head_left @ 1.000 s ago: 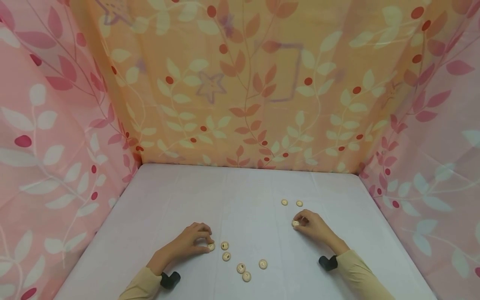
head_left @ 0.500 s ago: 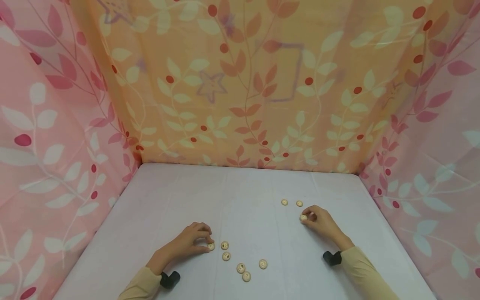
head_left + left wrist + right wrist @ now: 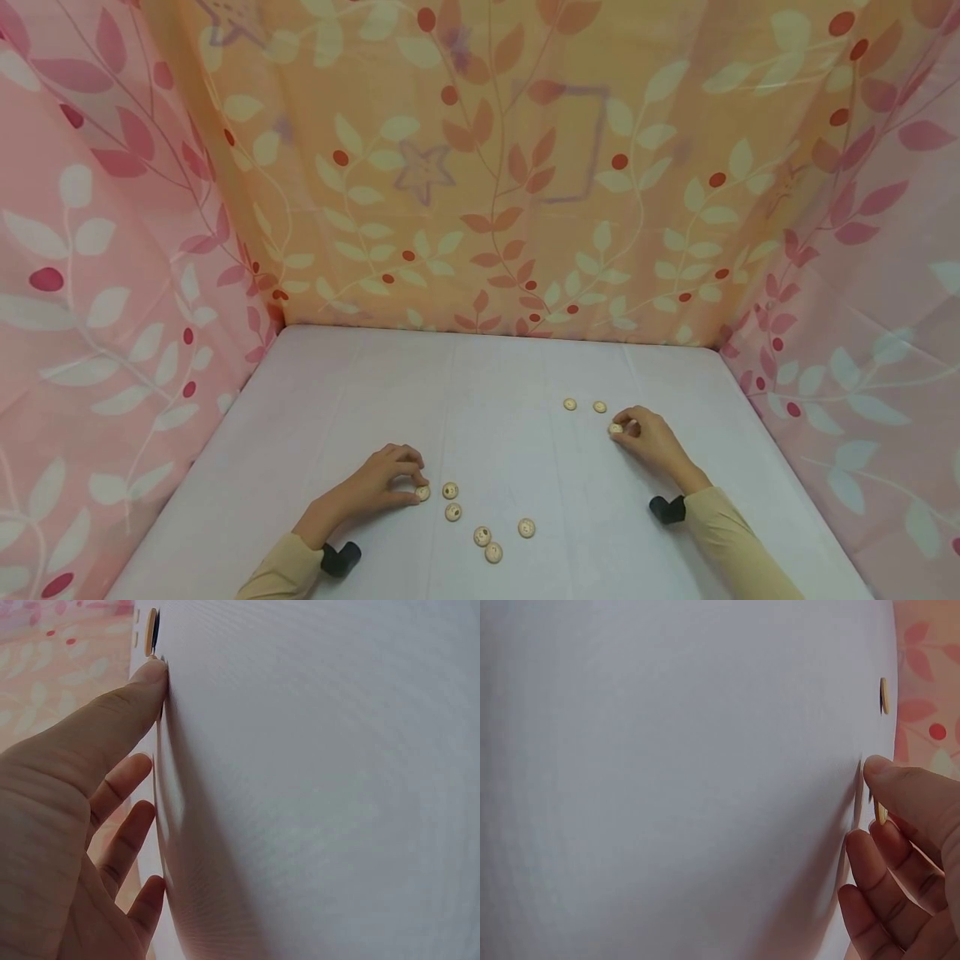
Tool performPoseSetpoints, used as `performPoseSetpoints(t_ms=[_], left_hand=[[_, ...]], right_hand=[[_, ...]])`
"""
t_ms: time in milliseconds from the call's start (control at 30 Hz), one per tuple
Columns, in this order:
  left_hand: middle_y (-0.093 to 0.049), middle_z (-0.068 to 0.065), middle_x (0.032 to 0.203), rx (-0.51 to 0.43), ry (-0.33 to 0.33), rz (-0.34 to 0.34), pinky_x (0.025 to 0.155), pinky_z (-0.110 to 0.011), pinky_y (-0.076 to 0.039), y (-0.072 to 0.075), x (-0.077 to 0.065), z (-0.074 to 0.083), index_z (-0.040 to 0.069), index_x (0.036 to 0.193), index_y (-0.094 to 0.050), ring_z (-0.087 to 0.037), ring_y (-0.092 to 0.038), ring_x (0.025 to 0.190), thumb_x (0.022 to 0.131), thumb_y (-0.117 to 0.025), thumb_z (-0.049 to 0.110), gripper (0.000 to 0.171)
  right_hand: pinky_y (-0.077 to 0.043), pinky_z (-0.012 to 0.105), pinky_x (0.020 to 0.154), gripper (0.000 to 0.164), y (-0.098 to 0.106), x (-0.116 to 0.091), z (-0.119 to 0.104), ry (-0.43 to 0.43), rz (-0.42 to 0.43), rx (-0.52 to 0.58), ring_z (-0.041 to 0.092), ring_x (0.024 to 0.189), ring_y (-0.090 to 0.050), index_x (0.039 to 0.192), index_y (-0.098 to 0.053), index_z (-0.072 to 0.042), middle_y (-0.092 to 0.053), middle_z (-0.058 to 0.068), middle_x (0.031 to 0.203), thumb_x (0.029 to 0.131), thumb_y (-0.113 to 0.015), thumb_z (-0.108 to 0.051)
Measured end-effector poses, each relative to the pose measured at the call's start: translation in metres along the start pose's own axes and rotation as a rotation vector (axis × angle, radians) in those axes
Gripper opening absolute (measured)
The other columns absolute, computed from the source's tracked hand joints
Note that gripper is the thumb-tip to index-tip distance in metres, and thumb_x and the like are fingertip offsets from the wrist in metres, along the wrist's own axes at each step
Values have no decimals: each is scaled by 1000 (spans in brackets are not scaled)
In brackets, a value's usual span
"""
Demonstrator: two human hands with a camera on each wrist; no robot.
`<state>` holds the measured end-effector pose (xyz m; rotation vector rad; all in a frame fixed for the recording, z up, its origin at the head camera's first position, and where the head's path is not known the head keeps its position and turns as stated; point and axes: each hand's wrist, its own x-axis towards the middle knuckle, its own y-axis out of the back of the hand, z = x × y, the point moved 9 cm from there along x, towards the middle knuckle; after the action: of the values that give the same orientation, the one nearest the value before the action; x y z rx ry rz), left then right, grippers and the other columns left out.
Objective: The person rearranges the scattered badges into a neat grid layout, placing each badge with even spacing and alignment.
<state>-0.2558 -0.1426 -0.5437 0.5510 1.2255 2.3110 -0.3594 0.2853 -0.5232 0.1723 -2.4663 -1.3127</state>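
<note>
In the head view my left hand point(image 3: 378, 481) pinches a small round cream-coloured wooden disc point(image 3: 423, 492) at the tabletop, between thumb and fingertips. Just to its right lie two more discs, an upper disc point(image 3: 450, 491) and a lower disc point(image 3: 453, 512), both with dark marks. My right hand point(image 3: 651, 437) pinches another pale disc point(image 3: 616, 429) by its edge. Beyond those fingers two discs lie side by side, a left disc point(image 3: 570, 404) and a right disc point(image 3: 600, 407). The left wrist view shows the thumb point(image 3: 120, 712) low against the cloth, mostly hiding the held disc.
Near the front centre lie a disc point(image 3: 482, 537) and a second disc point(image 3: 492, 552), almost touching, with a lone disc point(image 3: 527, 527) to their right. White cloth covers the table point(image 3: 375, 375). Floral curtains point(image 3: 495, 167) enclose the back and both sides.
My right hand has moved right and away from me with the disc in its fingers, stopping in front of the far pair. The left hand and the lying discs have stayed put.
</note>
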Motion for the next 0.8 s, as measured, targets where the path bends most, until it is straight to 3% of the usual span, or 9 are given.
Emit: performPoseSetpoints(t_ms=[233,800], left_hand=[[-51,15,114,-1,-2,5,92,-47,-35,0,0,-1,37,92,-64,-12,-43,110,81,-67,42,14],[-51,12,116,3,2,-1,92,-48,-36,1,-1,0,35,95,-65,-13,-44,109,80,-67,43,17]], right_hand=[[-41,24,58,23,3,2,7,-67,-7,-48,10,69,-50,96,-65,-10,-61,1,85,78,-75,-20],[-40,27,57,22,12,11,18,-115,49,-69,11,68,-53,96,-67,-6,-62,6,83,80,-72,-21]])
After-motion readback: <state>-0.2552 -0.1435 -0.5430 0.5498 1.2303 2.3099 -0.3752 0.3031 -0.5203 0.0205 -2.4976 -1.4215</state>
